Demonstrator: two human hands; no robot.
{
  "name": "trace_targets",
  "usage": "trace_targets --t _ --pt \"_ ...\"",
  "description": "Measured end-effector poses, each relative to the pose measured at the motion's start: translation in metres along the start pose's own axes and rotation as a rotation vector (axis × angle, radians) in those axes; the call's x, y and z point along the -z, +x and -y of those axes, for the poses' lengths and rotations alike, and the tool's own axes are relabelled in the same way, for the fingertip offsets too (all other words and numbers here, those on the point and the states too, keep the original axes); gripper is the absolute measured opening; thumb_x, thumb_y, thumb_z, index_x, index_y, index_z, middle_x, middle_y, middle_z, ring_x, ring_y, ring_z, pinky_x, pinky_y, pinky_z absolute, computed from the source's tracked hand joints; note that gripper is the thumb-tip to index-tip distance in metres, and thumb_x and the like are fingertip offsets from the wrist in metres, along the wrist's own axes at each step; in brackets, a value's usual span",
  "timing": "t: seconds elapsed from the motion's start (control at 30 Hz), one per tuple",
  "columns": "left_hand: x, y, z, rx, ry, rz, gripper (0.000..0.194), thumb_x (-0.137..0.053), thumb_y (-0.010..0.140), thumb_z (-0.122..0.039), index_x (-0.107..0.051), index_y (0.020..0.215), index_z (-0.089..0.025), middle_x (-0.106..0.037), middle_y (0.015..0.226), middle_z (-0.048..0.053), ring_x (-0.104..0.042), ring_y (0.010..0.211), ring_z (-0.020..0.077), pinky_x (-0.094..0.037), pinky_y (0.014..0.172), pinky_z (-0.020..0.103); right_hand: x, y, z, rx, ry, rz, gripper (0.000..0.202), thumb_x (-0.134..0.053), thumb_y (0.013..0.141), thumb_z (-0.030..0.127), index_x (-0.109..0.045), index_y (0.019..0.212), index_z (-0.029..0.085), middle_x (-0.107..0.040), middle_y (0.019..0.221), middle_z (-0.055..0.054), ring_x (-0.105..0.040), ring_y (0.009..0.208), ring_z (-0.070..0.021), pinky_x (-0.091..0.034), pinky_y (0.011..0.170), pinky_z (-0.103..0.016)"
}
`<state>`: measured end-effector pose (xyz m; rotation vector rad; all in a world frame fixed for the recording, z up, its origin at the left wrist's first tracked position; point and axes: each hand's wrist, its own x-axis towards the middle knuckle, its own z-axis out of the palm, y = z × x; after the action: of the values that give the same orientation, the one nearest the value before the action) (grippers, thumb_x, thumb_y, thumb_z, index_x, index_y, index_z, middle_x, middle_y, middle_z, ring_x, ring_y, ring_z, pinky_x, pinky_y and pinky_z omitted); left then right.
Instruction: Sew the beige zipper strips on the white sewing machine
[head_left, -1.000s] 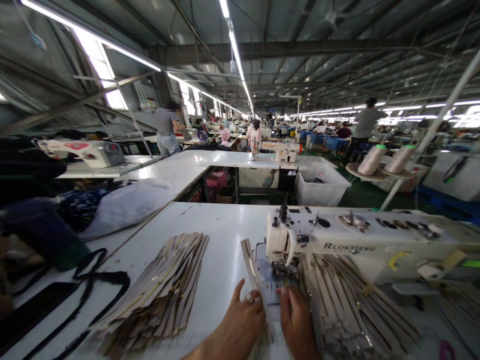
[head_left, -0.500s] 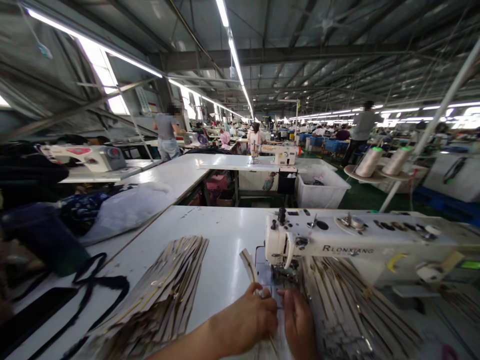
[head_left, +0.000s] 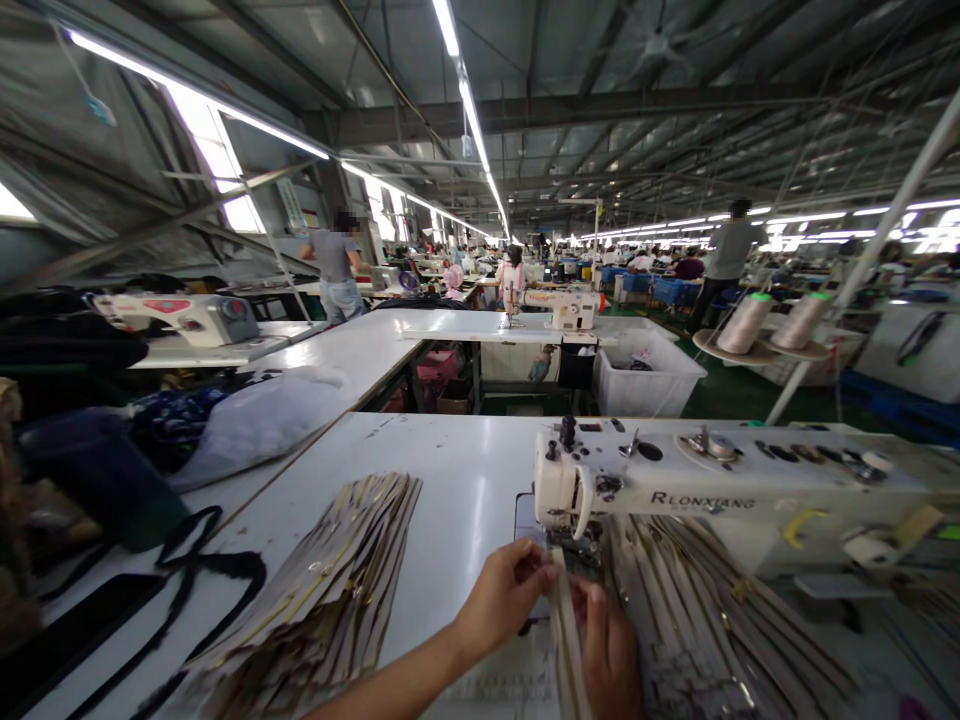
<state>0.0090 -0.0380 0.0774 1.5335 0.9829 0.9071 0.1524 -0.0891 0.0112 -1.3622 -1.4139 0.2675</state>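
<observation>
A beige strip (head_left: pixel 568 640) runs lengthwise below the needle area of the white sewing machine (head_left: pixel 660 490). My left hand (head_left: pixel 506 590) pinches the strip's upper end from the left, close to the presser foot. Along the strip's right edge is my right hand (head_left: pixel 606 640), fingers curled against it. A fanned pile of beige strips with gold-coloured lines (head_left: pixel 337 570) lies on the table left of my hands. More such strips (head_left: pixel 697 610) lie under and beside the machine arm on the right.
Black straps (head_left: pixel 202 560) and a white bag (head_left: pixel 262 415) lie at the left. Two thread cones (head_left: pixel 750 322) stand at the right. Ahead are a white bin (head_left: pixel 649 375) and another sewing machine (head_left: pixel 562 307). People are farther off.
My left hand has moved up towards the machine. The strip, whose end pointed up and left before, now lies straight between my hands. The view has shifted slightly.
</observation>
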Motion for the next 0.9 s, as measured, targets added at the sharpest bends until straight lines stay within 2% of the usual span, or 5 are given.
trace_targets --t 0.23,0.3,0.4,0.6,0.9 --pt "0.004 0.016 0.055 0.087 0.389 -0.062 0.015 -0.057 0.083 -0.021 -0.050 0.070 -0.017 -0.048 0.062 -0.004 -0.045 0.059 0.0121 -0.033 0.055 0.022 -0.006 0.000 -0.009 -0.035 -0.137 0.213 0.026 -0.046 0.093 0.032 -0.068 0.102 0.021 -0.072 0.091 -0.007 -0.068 0.077 -0.0176 -0.053 0.071 -0.026" --pt "0.004 0.017 0.057 0.086 0.479 -0.053 0.004 -0.057 0.084 -0.020 -0.055 0.085 -0.016 -0.054 0.065 -0.003 -0.051 0.061 0.0137 -0.036 0.057 0.022 -0.010 0.001 -0.009 -0.031 -0.199 0.224 0.026 -0.046 0.092 0.027 -0.069 0.102 0.022 -0.072 0.094 -0.006 -0.069 0.081 -0.0178 -0.053 0.072 -0.026" --pt "0.006 0.015 0.054 -0.060 0.705 -0.004 0.022 -0.052 0.088 -0.018 -0.054 0.110 -0.018 -0.062 0.078 0.000 -0.058 0.071 0.0164 -0.043 0.066 0.024 -0.013 0.001 -0.009 -0.010 -0.261 0.209 0.027 -0.043 0.090 0.021 -0.068 0.100 0.022 -0.072 0.096 -0.006 -0.069 0.086 -0.0183 -0.053 0.076 -0.027" --pt "0.010 0.011 0.050 -0.437 0.966 0.119 0.021 -0.044 0.096 -0.021 -0.065 0.099 -0.022 -0.062 0.097 0.006 -0.059 0.086 0.0194 -0.048 0.074 0.028 -0.015 0.001 -0.011 0.023 -0.383 0.210 0.030 -0.039 0.093 0.019 -0.068 0.099 0.019 -0.072 0.096 -0.007 -0.069 0.086 -0.0197 -0.052 0.080 -0.030" --pt "0.010 0.009 0.047 -0.539 1.090 0.183 0.026 -0.048 0.094 -0.020 -0.060 0.117 -0.019 -0.065 0.097 0.008 -0.058 0.086 0.0234 -0.050 0.076 0.036 -0.016 0.002 -0.011 0.024 -0.446 0.232 0.032 -0.041 0.091 0.015 -0.070 0.101 0.017 -0.072 0.093 -0.008 -0.069 0.082 -0.0193 -0.052 0.076 -0.028"
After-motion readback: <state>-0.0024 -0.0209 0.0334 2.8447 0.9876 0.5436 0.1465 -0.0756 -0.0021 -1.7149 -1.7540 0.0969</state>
